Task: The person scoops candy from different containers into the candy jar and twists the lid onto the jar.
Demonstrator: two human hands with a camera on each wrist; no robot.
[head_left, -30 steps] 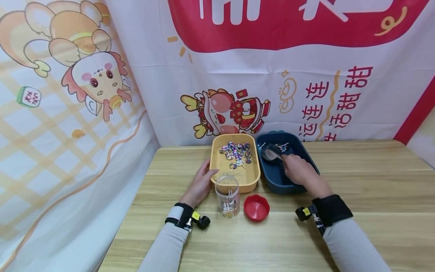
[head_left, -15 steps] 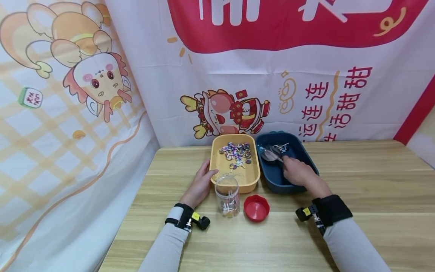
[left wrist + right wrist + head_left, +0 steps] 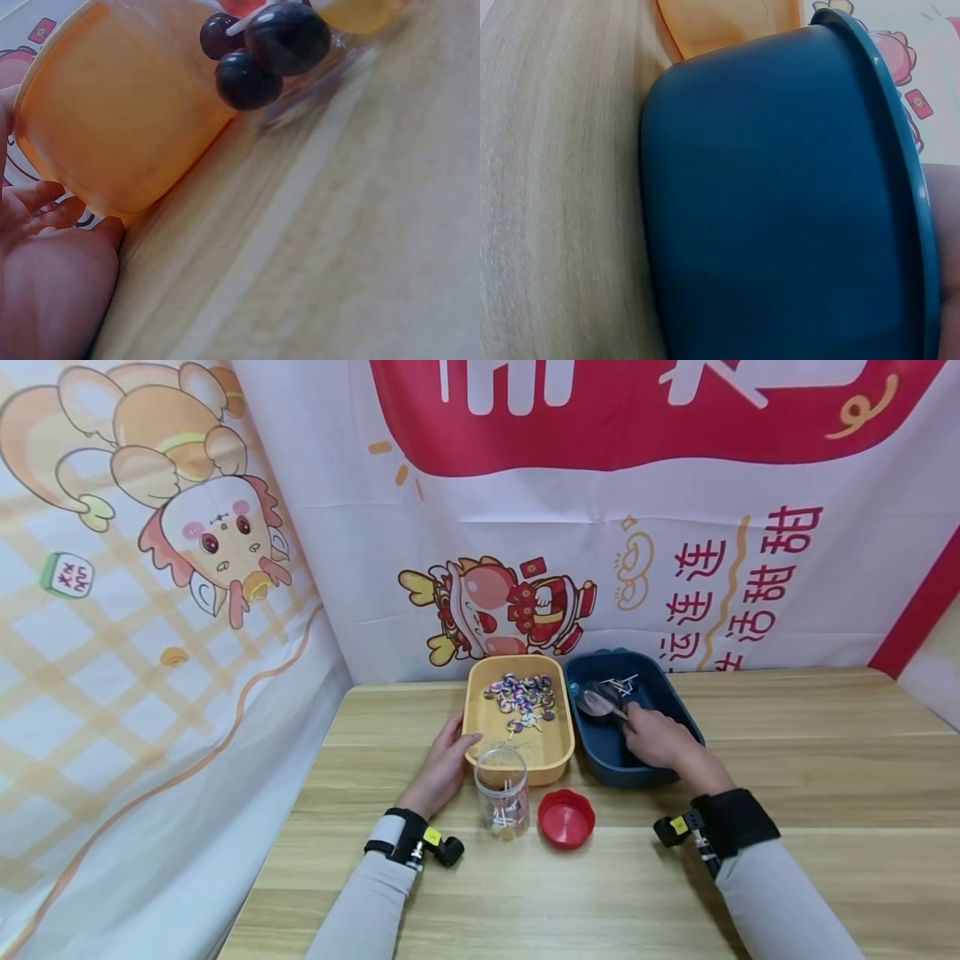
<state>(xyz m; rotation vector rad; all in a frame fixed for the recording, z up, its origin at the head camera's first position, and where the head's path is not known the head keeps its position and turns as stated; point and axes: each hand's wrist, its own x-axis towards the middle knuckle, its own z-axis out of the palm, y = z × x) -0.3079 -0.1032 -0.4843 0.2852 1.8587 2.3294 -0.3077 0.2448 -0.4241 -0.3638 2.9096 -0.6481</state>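
Wood-grain table (image 3: 787,760) w/ cartoon festive banners (image 3: 525,527) behind.

Two tubs are seen on the counter (image 3: 787,760): one yellow tub (image 3: 558,752) and one blue tub (image 3: 678,710). One clear jar (image 3: 502,791) and one red lid (image 3: 566,818) are seen in front of them. One scoop (image 3: 597,702) is seen in the blue tub. Many lollipops (image 3: 522,695) are piled in the yellow tub, too many to be counted. Two hands are seen.
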